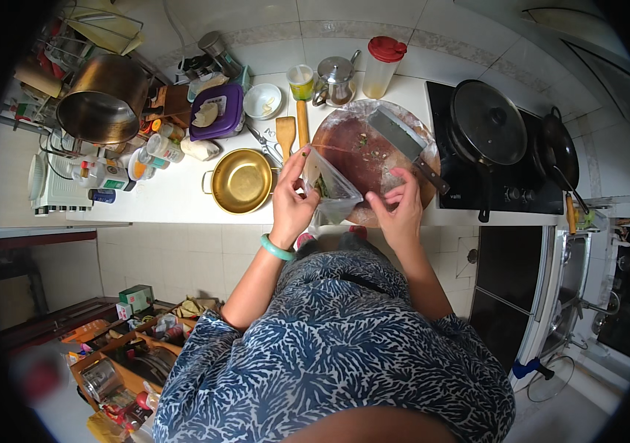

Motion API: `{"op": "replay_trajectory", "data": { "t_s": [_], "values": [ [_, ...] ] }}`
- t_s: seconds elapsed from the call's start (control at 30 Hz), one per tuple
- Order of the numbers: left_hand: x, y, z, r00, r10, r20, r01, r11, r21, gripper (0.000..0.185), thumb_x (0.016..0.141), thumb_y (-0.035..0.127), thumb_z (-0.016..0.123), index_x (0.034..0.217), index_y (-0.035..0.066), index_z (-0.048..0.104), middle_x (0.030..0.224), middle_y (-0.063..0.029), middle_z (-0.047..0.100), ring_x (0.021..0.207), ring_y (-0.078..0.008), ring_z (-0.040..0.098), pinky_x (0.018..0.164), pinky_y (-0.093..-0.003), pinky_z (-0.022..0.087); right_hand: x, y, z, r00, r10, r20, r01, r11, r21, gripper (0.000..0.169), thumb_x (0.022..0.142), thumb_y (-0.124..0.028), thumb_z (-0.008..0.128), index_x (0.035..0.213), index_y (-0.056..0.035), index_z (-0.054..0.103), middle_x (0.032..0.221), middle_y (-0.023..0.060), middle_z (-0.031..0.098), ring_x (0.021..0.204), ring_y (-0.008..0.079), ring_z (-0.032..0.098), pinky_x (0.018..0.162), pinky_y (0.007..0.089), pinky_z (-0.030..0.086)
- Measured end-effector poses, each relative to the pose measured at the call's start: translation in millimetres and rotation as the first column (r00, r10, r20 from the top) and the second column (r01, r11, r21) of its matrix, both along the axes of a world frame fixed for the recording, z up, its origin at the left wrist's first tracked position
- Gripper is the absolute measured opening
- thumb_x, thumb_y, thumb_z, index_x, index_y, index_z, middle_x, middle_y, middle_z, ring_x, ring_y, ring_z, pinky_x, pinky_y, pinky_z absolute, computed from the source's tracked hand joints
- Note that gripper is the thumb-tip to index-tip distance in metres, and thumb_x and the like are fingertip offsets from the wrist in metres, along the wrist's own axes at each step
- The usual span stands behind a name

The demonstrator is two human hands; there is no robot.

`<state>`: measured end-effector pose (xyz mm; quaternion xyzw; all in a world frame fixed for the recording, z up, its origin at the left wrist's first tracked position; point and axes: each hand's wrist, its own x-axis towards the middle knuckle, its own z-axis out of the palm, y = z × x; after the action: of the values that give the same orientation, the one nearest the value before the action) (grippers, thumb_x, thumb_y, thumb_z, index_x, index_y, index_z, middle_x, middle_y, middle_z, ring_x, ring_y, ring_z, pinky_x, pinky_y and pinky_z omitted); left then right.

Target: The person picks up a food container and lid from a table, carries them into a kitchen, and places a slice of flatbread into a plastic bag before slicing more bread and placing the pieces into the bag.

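Note:
My left hand (295, 202), with a green bangle at the wrist, pinches the edge of a clear plastic bag (333, 188) that has some chopped green bits inside. To the right of the bag is my right hand (402, 207), its fingers apart and nothing seen in them. Both are over the near part of a round wooden chopping board (342, 141), which is partly covered by plastic film and carries a few green scraps. A cleaver (398, 133) lies on the board's right side, its dark handle pointing towards the hob.
Left of the board are a gold-coloured two-handled pan (241, 181), a wooden spatula (286, 134), scissors (262, 143) and a purple tub (217, 113). Behind it stand a metal teapot (337, 80) and a red-lidded jug (381, 66). A lidded frying pan (488, 123) sits on the hob at the right.

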<state>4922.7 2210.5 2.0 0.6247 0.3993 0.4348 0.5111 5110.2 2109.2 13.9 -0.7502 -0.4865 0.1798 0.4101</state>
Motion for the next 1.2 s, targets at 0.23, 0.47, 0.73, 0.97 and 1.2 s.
{"op": "replay_trajectory", "data": {
  "t_s": [0.23,0.47,0.73,0.97,1.2],
  "values": [
    [5,1,1,0.998,-0.068,0.006,0.068,0.997,-0.022,0.071,0.067,-0.015,0.052,0.135,0.002,0.048,0.138,-0.0072,0.047,0.091,-0.0073,0.053,0.069,-0.0193,0.044,-25,4,-48,0.964,0.249,-0.098,-0.256,0.964,-0.071,0.11,0.052,-0.015,0.09,0.144,-0.009,0.03,0.122,0.0175,0.052,0.098,0.0239,0.058,0.074,0.0333,0.051],
    [-10,3,11,0.992,-0.122,-0.013,0.12,0.988,-0.099,0.064,0.067,-0.017,0.05,0.128,0.002,0.056,0.131,-0.0077,0.055,0.103,-0.0119,0.055,0.078,-0.0205,0.046,-41,42,-35,0.858,0.365,-0.363,-0.389,0.921,0.005,0.074,0.078,0.003,0.066,0.143,-0.0076,0.032,0.079,0.007,0.06,0.07,0.0139,0.056,0.071,0.0257,0.047],
    [-22,6,13,0.965,-0.23,0.129,0.249,0.955,-0.16,0.048,0.076,-0.015,0.055,0.12,0.001,0.062,0.117,-0.0045,0.061,0.088,-0.006,0.058,0.074,-0.0196,0.049,-54,64,-51,0.764,0.465,-0.447,-0.487,0.87,0.074,0.015,0.075,0.002,0.067,0.089,0.0018,0.061,0.068,0.005,0.061,0.066,0.0063,0.054,0.06,0.0274,0.046],
    [-27,45,45,0.922,-0.303,0.242,0.349,0.92,-0.179,0.038,0.082,-0.004,0.057,0.12,-0.002,0.061,0.082,-0.0027,0.064,0.068,-0.0055,0.055,0.069,-0.0212,0.048,-60,38,-34,0.81,0.373,-0.452,-0.446,0.893,-0.063,0.018,0.066,0.008,0.065,0.083,0.0012,0.064,0.062,0.0125,0.057,0.06,0.0073,0.051,0.055,0.0289,0.044],
    [31,96,-5,0.757,-0.438,0.484,0.641,0.642,-0.421,0.044,0.096,0.035,0.048,0.116,-0.002,0.064,0.09,-0.0023,0.066,0.074,-0.0087,0.056,0.067,-0.0244,0.048,-61,15,-6,0.865,0.377,-0.331,-0.425,0.902,-0.083,0.01,0.072,0.001,0.063,0.082,0.0002,0.064,0.062,0.0194,0.056,0.052,0.0178,0.054,0.053,0.0327,0.043]
  ]
}}
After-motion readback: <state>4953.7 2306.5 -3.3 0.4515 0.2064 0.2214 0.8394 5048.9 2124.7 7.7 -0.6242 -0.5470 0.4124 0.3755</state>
